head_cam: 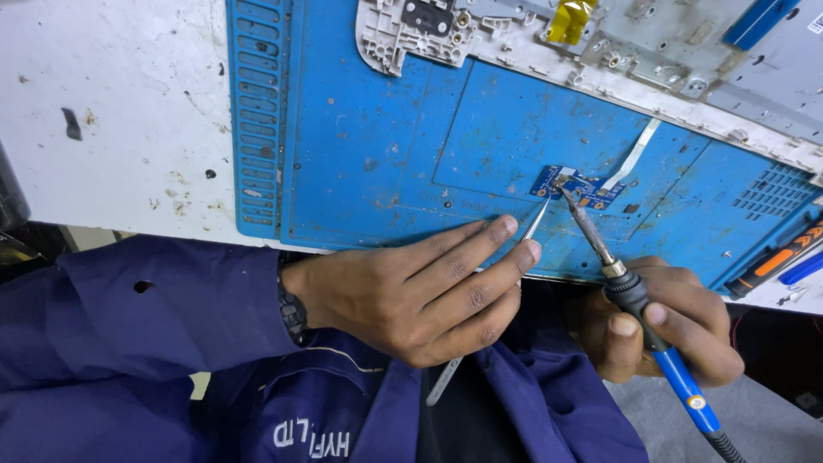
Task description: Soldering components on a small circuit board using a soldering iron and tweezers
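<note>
A small blue circuit board (590,190) lies on a blue work mat (360,146), with a flat white ribbon cable (634,156) running up from it. My left hand (411,291) holds metal tweezers (536,221) whose tips reach the board's left end. My right hand (660,321) grips a blue-handled soldering iron (639,300); its dark tip touches the board near the tweezer tips.
An opened white laptop shell (514,47) with yellow tape (570,19) lies across the mat's far edge. A black and orange tool (776,257) and a blue pen-like tool (804,267) sit at the right. Stained white tabletop (111,111) extends left. My blue sleeve (129,317) crosses the near edge.
</note>
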